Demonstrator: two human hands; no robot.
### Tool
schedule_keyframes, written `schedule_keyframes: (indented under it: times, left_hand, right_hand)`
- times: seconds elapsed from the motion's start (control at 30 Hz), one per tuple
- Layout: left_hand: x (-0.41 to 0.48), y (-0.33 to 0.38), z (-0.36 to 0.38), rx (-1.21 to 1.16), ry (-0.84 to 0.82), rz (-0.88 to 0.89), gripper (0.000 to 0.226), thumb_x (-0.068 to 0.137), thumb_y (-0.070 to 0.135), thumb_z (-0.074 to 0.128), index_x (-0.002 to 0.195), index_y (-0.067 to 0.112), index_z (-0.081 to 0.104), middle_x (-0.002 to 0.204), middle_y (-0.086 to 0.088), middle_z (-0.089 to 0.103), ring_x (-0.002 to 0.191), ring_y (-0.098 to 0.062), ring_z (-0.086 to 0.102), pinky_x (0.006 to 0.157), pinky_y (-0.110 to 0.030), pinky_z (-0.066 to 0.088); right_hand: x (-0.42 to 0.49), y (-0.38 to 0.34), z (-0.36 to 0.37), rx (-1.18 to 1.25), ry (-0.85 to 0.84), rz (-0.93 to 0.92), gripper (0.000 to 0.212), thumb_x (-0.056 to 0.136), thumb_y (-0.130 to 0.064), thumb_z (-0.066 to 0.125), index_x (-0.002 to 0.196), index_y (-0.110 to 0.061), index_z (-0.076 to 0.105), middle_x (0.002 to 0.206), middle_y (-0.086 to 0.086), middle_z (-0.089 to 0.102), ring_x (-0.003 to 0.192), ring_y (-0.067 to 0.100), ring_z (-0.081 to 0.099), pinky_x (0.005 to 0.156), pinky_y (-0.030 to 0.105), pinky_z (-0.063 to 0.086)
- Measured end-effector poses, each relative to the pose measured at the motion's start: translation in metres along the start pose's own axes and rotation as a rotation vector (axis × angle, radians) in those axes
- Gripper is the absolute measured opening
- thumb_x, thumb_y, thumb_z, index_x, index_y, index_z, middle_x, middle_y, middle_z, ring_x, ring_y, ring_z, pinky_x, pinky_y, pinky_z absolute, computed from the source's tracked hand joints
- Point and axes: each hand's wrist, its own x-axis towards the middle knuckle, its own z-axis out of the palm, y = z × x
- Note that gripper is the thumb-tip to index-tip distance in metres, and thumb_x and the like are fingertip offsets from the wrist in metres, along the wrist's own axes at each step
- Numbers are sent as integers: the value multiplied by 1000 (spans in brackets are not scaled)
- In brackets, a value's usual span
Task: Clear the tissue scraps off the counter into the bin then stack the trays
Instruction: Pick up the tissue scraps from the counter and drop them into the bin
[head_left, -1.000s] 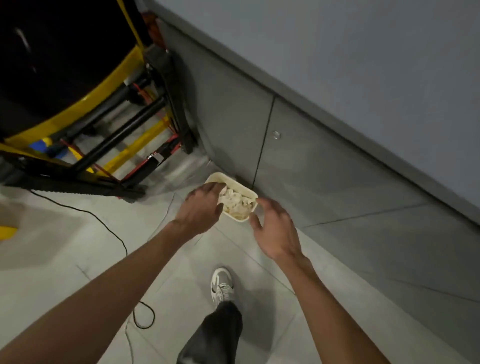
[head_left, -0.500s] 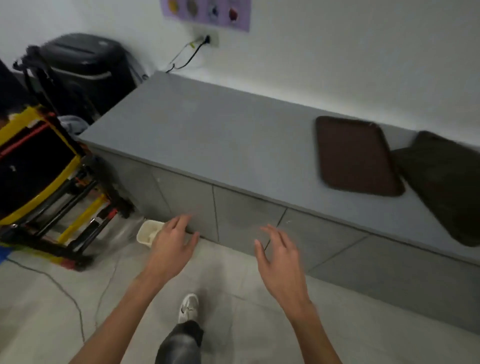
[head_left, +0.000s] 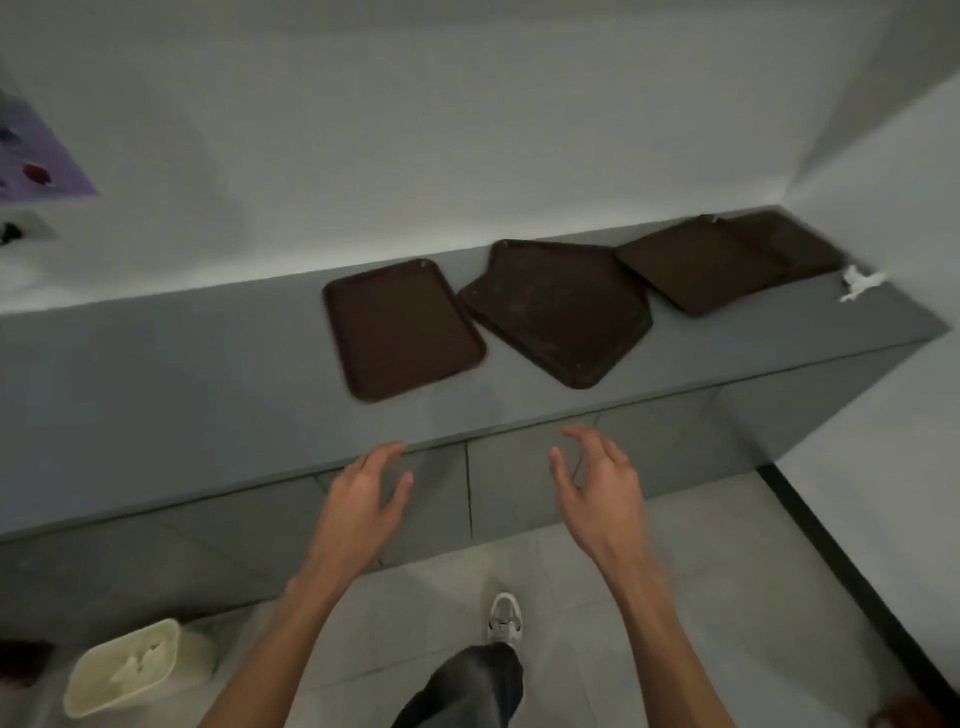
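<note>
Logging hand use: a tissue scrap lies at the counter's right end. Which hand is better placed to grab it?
Right, likely. Both hands are empty, but the right hand is nearer the tissue scrap; the left hand would have to cross over.

A single wide-angle head view looks forward and down from standing height, close to the front edge of the counter (head_left: 182, 374), facing the wall (head_left: 467, 130); the picture's margins seem blurred.

Dark brown trays (head_left: 402, 328) of matt plastic are seen on a smooth grey worktop (head_left: 182, 364); crumpled white tissue (head_left: 860, 283) lies far right.
</note>
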Motion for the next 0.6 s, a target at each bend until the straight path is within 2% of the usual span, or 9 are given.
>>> schedule_keyframes:
  times: [0.1,0.2,0.37,0.5,0.6]
  left_hand:
    - [52,42,51,-33,-50,45,36,96,25,70,132,21,63,126,5,71,117,-17,67,102,-29,48]
    - [106,89,103,-85,-125,47,35,96,19,71,131,17,65,124,2,72,115,-19,68,99,-31,51]
    - [193,186,184,-112,-273,140,32,97,17,70,129,16,68,122,2,73,113,-17,68,96,-17,42]
    - [256,264,244,-130,-349,260,27,96,23,69,123,26,69,117,8,72,108,-11,69,96,-29,54]
    - [298,321,291,-128,-384,343,27,98,25,67,124,24,71,121,9,71,112,-8,67,100,-27,52]
  right_hand:
    - [46,50,-30,-27,36,65,34,105,-42,58,132,-23,65,132,1,67,121,25,63,102,38,53]
    - [93,98,-62,-66,55,116,34,106,-43,56,135,-25,63,134,-2,66,123,19,62,101,34,52]
    - [162,172,-129,-104,120,213,32,105,-40,59,133,-26,63,135,-3,66,120,19,64,99,31,52]
    - [205,231,-174,-97,184,319,30,104,-40,60,132,-29,63,134,-5,65,120,18,63,99,34,53]
    - [240,281,-199,-88,206,373,29,104,-39,60,131,-29,64,134,-5,66,123,18,63,103,33,52]
